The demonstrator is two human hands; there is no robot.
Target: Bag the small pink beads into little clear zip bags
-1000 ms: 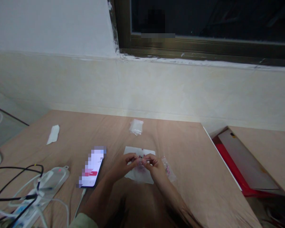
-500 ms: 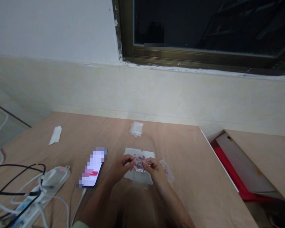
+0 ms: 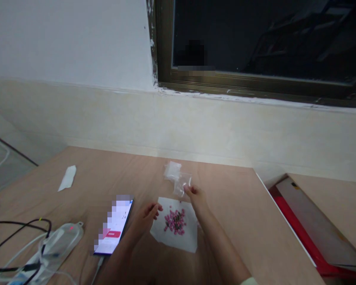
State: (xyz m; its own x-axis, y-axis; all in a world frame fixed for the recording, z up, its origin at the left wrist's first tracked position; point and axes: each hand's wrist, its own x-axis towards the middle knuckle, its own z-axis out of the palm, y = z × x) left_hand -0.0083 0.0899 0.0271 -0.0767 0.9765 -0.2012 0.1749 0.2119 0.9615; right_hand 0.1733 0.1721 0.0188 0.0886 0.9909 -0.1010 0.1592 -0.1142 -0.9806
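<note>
A clear plastic bag point(image 3: 182, 184) is pinched between the thumb and fingers of my right hand point(image 3: 196, 194), just in front of another clear bag point(image 3: 172, 170) near the back of the table. On a white sheet of paper point(image 3: 186, 244) lies a pile of small pink pieces point(image 3: 175, 220), with some dark green ones among them; they are too small to name. My left hand point(image 3: 150, 213) is by the sheet's left edge, fingers loosely curled and slightly apart, holding nothing visible.
To the left lies a lit phone point(image 3: 114, 225) with a white cable. Further left is a power strip point(image 3: 61, 241) with several cords. A white paper scrap point(image 3: 67, 178) lies at the back left. Beyond the table's right edge, a red object point(image 3: 296, 233) sits lower down.
My hands have parted. The right has carried a clear bag back beside the other bag, while the left stays by the paper. The pink pile is now uncovered. The camera view has shifted slightly.
</note>
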